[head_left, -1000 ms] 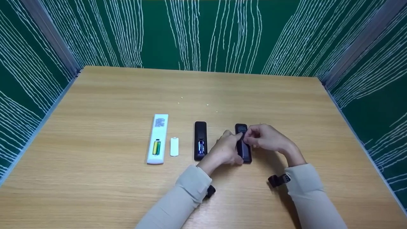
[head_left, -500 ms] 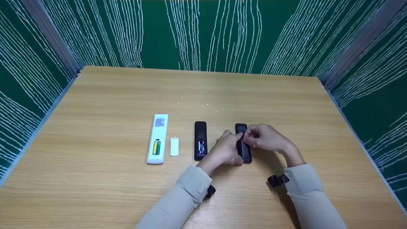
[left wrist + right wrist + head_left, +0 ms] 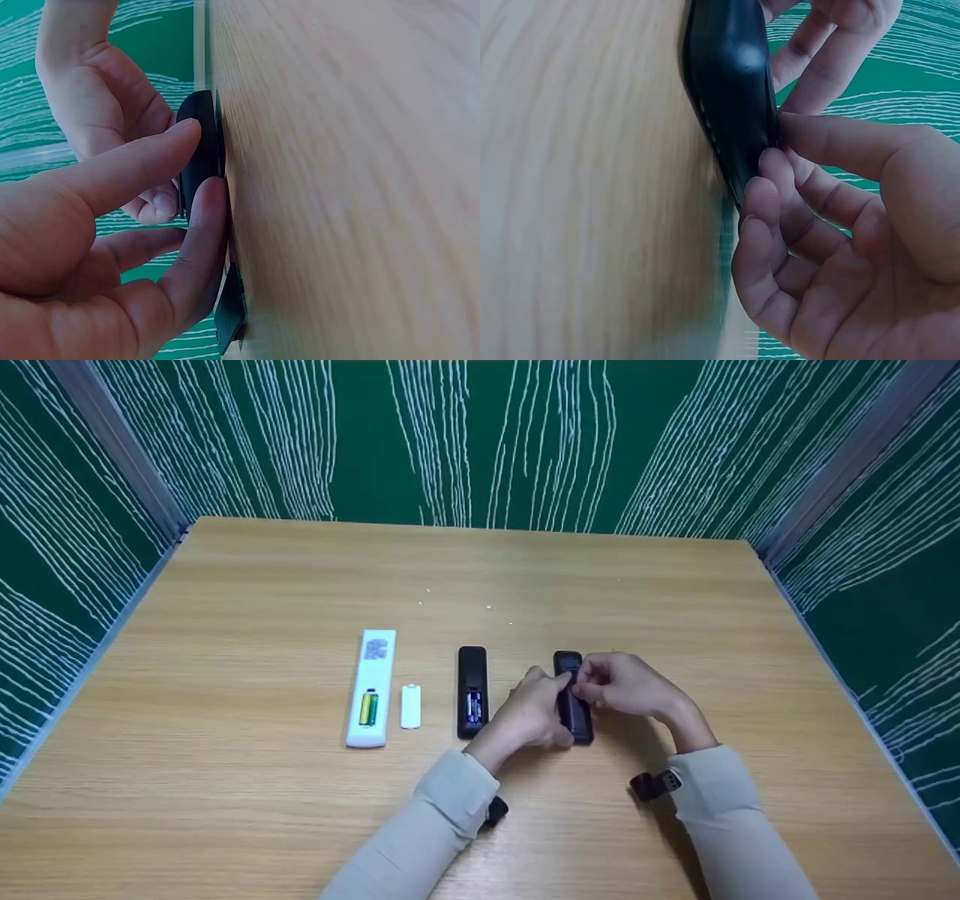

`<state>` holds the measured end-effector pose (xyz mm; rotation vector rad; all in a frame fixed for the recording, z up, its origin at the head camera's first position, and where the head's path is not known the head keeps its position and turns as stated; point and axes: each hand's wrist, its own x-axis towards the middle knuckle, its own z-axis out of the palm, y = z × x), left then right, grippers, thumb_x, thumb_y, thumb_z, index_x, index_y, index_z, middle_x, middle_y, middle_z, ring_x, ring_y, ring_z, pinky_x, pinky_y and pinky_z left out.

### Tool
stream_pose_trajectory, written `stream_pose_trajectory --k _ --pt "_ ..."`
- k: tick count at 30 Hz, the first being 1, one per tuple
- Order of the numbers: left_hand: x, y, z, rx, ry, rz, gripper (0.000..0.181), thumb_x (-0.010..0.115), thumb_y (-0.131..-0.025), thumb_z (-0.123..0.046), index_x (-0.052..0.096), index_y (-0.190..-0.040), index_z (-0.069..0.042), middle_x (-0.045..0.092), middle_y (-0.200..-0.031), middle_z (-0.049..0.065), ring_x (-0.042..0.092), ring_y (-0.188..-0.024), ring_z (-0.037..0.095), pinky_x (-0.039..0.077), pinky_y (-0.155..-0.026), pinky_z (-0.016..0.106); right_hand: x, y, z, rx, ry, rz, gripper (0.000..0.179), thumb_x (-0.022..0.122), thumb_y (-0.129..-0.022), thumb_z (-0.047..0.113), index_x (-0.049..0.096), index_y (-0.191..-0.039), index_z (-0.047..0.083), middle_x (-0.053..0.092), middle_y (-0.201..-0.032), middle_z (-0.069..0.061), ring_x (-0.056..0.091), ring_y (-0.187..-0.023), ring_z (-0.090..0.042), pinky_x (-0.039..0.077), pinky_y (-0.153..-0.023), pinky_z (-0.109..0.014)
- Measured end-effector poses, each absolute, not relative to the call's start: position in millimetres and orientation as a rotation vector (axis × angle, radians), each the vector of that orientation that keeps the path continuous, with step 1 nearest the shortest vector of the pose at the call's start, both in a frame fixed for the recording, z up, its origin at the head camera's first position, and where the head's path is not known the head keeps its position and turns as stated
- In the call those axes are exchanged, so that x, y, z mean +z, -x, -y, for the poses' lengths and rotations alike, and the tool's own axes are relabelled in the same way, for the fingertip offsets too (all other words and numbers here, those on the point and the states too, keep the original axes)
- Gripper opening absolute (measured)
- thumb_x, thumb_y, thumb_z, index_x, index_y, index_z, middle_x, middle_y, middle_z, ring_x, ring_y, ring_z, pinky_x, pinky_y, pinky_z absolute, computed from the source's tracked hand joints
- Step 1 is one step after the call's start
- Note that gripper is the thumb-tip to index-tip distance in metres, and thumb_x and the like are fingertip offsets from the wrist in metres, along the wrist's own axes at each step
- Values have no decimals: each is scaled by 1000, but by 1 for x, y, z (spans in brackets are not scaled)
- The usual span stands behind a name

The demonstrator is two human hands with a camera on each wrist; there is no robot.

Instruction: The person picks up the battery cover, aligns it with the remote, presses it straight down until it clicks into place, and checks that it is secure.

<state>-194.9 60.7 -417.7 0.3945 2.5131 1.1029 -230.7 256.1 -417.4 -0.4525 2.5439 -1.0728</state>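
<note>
A black remote control (image 3: pixel 577 715) lies back side up on the table, under both hands. My left hand (image 3: pixel 529 709) grips it from the left. In the left wrist view the thumb (image 3: pixel 169 150) and a bent finger (image 3: pixel 202 225) hold its end. On the opposite edge my right hand (image 3: pixel 626 682) has its fingers curled against the remote. The right wrist view shows the thumb (image 3: pixel 840 139) and fingertips (image 3: pixel 761 199) meeting its rim. Anything between those fingertips is hidden, as is part of the remote's back.
Left of the hands lies a second black remote (image 3: pixel 472 667) with batteries (image 3: pixel 474 709) in its exposed compartment. Farther left are a white remote (image 3: pixel 373 671) with batteries (image 3: pixel 368 709) and a white battery cover (image 3: pixel 411 706). A flat black piece (image 3: pixel 231 311) sits near the left hand.
</note>
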Motion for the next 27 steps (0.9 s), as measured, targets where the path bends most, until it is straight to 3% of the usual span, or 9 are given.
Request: stream_pose_trajectory --k 10,20,27 --pt "-418 195 -61 1102 -373 -2518 109 95 -69 2 42 -163 -11 51 -137 11 55 -111 23 51 -105 28 -414 229 -255 -966 349 -2605 21 74 -97 26 65 -94 7 68 -81 -4 62 -72 -17 51 -65 -28" --pt "-419 195 -61 1050 -409 -2548 106 96 -71 -2 42 -163 -9 51 -138 13 55 -108 23 51 -102 27 -411 227 -258 -905 249 -2584 29 71 -99 34 63 -102 6 67 -80 -5 60 -67 -17 47 -57 -27" --pt "-418 195 -62 1060 -369 -2532 108 96 -71 0 41 -164 -12 50 -140 11 56 -111 23 53 -99 25 -408 224 -256 -866 211 -2562 35 68 -101 39 62 -104 5 69 -82 -7 63 -67 -18 51 -58 -29"
